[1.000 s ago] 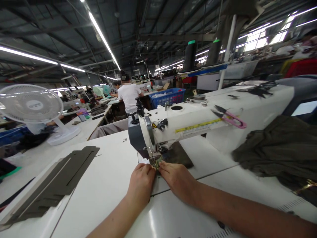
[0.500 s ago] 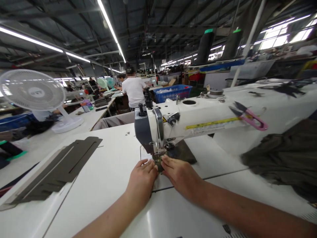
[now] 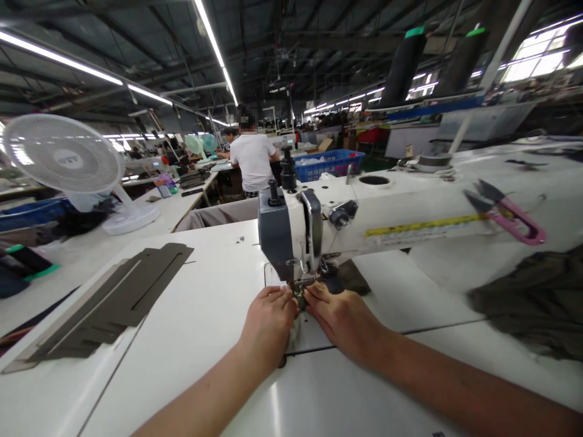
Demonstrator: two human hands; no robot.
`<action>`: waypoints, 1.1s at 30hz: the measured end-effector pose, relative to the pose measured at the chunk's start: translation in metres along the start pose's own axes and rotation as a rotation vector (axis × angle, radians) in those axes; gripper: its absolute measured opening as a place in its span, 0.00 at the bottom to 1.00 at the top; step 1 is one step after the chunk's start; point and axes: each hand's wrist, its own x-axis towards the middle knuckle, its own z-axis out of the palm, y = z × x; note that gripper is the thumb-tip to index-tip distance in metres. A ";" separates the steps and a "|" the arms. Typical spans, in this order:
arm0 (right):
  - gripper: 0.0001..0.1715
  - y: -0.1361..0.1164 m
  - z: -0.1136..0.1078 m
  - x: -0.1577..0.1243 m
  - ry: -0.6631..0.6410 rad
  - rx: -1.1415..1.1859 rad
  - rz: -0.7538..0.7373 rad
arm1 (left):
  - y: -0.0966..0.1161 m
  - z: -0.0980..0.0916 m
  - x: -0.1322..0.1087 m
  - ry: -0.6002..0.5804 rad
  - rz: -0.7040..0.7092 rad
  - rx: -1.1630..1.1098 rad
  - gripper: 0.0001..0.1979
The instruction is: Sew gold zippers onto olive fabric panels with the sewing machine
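Observation:
A dark olive piece of fabric (image 3: 356,278) lies flat on the bed of the white sewing machine (image 3: 314,233), running under the presser foot (image 3: 303,285). My left hand (image 3: 272,318) is closed at the near left edge of the fabric, fingertips beside the foot. On the other side, my right hand (image 3: 344,312) has its fingers pressed together on the fabric, just right of the foot. Only a small bit of cloth shows between the hands; their fingers hide the rest of that end.
Stacked olive cut pieces (image 3: 136,291) lie on the left of the table. A white fan (image 3: 66,155) stands behind them. Pink-handled thread snips (image 3: 512,215) rest on the machine arm, and crumpled dark cloth (image 3: 532,303) lies right. A person (image 3: 254,159) in white works beyond.
The view has shifted, so the machine appears farther right. Both hands stay at the presser foot, and less fabric shows between them.

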 end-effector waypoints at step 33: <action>0.16 0.028 -0.036 -0.006 -0.134 -0.242 0.207 | -0.004 -0.005 -0.005 0.055 -0.131 -0.096 0.04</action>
